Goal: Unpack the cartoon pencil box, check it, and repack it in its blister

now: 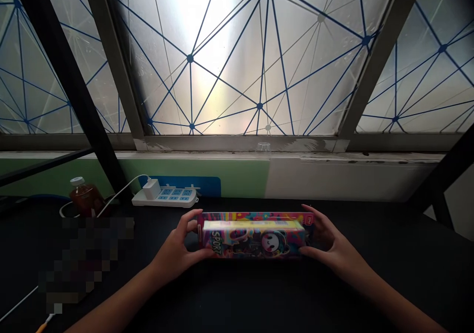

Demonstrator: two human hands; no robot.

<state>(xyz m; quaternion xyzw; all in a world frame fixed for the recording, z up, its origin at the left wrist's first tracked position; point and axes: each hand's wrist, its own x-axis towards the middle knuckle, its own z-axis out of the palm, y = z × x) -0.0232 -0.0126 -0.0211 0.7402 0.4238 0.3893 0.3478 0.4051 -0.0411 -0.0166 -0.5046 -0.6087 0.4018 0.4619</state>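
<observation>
A long, brightly coloured box (pixel 248 241) with a cartoon panda-like face and the word "SPORT" on its front lies across the middle of the black table. Behind its front part rises a colourful back panel (pixel 255 216). My left hand (pixel 184 241) grips the left end, thumb along the lower front and fingers at the back edge. At the right end, my right hand (pixel 326 236) holds it the same way, its thumb at the lower front corner. Both palms face inward. What is inside the box is hidden.
A white power strip (pixel 166 198) with a plugged-in charger (pixel 151 188) stands by the wall. Left of it is a bottle of reddish-brown liquid (pixel 86 197). A blurred-out patch covers something at left. Dark slanted posts (pixel 74 86) flank the table below a patterned window.
</observation>
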